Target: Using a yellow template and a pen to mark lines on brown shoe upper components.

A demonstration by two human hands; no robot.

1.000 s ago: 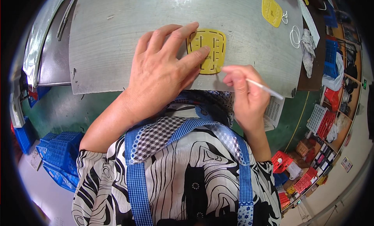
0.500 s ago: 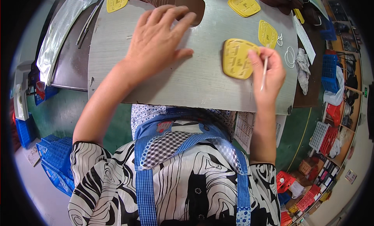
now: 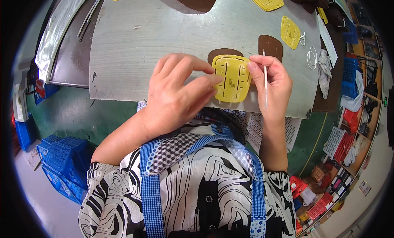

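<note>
A yellow slotted template (image 3: 233, 84), a rounded plastic plate, is held up over the table's front edge. My right hand (image 3: 274, 84) pinches its right edge between thumb and fingertips and also grips a thin white pen-like stick (image 3: 266, 90), tip upward. My left hand (image 3: 176, 88) is at the template's left edge with its fingers apart; some fingertips overlap the edge, and a firm grip does not show. Just behind the template lies a brown rounded piece (image 3: 221, 53), partly hidden by it. Another brown piece (image 3: 270, 46) lies beyond my right hand.
On the grey table (image 3: 123, 74) a row of brown pieces (image 3: 199, 1) lies at the back. More yellow templates (image 3: 266, 0) are at the back right, with a single one (image 3: 290, 32) nearer. White cord (image 3: 312, 58) and a crumpled cloth (image 3: 324, 70) lie right. Blue crates (image 3: 65, 164) stand lower left.
My left hand has come from the back of the table to the template's left edge. My right hand has brought the template left and nearer. Two brown pieces now show around it.
</note>
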